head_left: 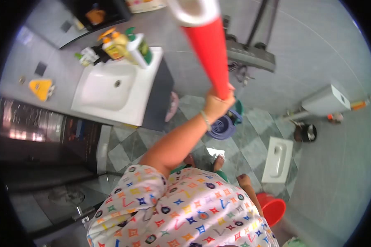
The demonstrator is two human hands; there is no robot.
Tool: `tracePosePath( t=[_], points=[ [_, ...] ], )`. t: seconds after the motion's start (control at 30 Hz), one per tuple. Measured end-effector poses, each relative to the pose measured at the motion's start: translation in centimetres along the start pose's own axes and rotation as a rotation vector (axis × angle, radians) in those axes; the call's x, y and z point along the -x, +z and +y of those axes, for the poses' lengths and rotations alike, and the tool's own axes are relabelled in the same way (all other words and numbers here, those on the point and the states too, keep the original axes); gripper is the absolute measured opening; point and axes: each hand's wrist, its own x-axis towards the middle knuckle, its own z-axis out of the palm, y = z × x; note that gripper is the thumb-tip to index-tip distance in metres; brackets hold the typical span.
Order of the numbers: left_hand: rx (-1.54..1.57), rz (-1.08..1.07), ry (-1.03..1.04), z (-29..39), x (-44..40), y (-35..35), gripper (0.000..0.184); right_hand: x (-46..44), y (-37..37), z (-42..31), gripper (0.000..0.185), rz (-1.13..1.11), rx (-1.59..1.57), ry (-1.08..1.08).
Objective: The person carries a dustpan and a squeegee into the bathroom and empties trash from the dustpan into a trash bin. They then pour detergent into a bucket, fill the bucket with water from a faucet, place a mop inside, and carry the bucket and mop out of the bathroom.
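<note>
Left hand grips one end of the red pole, raised right of the sink; right hand curled, contents unclear; single-ended grip could let it swing into the sink's bottles.

1. Soft, fairly even light fills the room around me; I can't tell which lamp or window it comes from.
2. A hard white glare sits on the floor, and streaky pinkish reflections shine in the dark glass.
3. The sink looks pale and bright, while the lower left is dim.
4. The red tube is smeared at its near end.
5. Walls bow toward black, rounded edges; fine detail is soft.
</note>
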Motion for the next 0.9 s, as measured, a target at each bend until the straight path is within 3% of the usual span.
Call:
tracePosePath(
  t=[0.3,0.37,0.43,0.57,0.63,0.73,0.9],
  points=[
    [0.074,0.04,-0.034,1.8,0.8,-0.4,0.013,2.7,0.1,-7.0,0.022,-0.233,-0.25,-0.144],
    [0.069,0.044,-0.043,1.8,0.6,-0.4,0.013,4.0,-3.1,-12.0,0.023,-0.274,-0.657,-0.166],
    [0.04,0.053,-0.025,1.6,0.0,-0.4,0.013,7.9,-9.0,-20.1,0.034,-0.333,-0.983,-0.308],
    [0.1,0.097,-0.116,0.7,-1.1,-0.9,0.017,15.6,-19.4,-31.9,0.073,-0.724,-1.155,-1.128],
    [0.109,0.118,-0.145,0.4,-1.7,-0.6,0.016,18.9,-23.2,-35.7,0.077,-0.96,-1.151,-1.481],
    [0.101,0.113,-0.119,-1.9,-2.2,-0.7,0.014,23.1,-25.7,-39.3,0.077,-1.336,-1.275,-1.605],
    [0.221,0.165,-0.176,-3.0,-2.7,-0.3,0.014,24.5,-25.7,-41.4,0.078,-1.608,-1.304,-1.77]
  ],
)
